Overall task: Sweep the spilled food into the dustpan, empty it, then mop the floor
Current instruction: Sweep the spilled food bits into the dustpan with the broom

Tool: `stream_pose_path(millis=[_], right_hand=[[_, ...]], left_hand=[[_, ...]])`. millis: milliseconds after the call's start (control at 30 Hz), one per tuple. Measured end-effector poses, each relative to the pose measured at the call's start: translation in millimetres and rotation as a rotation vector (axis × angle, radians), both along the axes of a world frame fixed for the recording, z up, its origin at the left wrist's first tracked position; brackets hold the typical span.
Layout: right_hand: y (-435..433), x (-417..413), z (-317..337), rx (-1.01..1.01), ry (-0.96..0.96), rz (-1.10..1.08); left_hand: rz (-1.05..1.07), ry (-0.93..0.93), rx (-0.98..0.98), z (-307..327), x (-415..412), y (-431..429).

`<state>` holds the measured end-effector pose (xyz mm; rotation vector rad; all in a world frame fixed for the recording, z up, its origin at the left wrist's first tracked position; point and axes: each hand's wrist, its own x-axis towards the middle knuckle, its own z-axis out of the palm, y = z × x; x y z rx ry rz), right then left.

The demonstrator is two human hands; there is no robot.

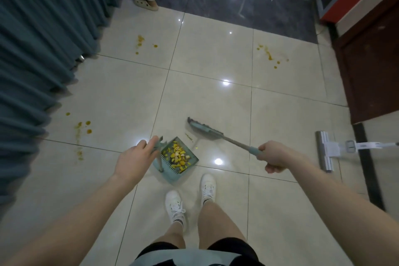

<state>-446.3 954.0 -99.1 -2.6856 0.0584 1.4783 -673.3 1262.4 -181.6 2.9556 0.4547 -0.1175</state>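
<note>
A teal dustpan (172, 171) stands on the cream tiles in front of my shoes, holding a pile of yellow food pieces (178, 156). My left hand (135, 157) grips the top of its upright handle. My right hand (273, 156) is closed around the teal broom handle; the broom head (204, 129) hovers at the floor just right of the pan's mouth. A few crumbs (190, 137) lie between broom and pan. Orange sauce stains mark the floor at the left (83, 128), far left-centre (140, 41) and far right (268, 55).
A flat mop (323, 150) lies on the floor at the right, near a dark wooden cabinet (371, 67). Teal curtains (38, 39) hang along the left. Another person's sandalled foot (145, 3) stands at the far edge where dark tiles begin.
</note>
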Motion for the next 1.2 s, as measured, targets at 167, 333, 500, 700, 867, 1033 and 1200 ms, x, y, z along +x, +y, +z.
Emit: stream_pose_path(millis=[167, 333, 500, 700, 867, 1033, 1200], right_hand=[[-16.2, -40.5, -45.3, -0.054, 0.008, 0.03], [-30.2, -53.3, -30.3, -0.042, 0.144, 0.094], [-28.9, -48.7, 0.3, -0.083, 0.19, 0.279], [-37.8, -27.9, 29.9, -0.039, 0.021, 0.34], [-55.4, -16.9, 31.1, -0.009, 0.01, 0.147], [-46.8, -33.8, 5.9, -0.006, -0.008, 0.107], [-43.4, -56.9, -7.9, -0.065, 0.067, 0.158]], left_hand=[[-0.053, 0.03, 0.057, -6.2, -28.5, 0.5], [0.0, 0.011, 0.005, -3.2, -24.0, -8.5], [0.033, -0.021, 0.01, -0.6, -20.1, -3.3], [0.054, -0.075, 0.01, -5.4, -31.1, 2.7], [0.031, -0.058, 0.03, -6.6, -42.2, 6.0], [0.01, -0.059, 0.024, -4.9, -55.9, 9.7], [0.018, -0.039, 0.041, -14.4, -70.1, 7.7]])
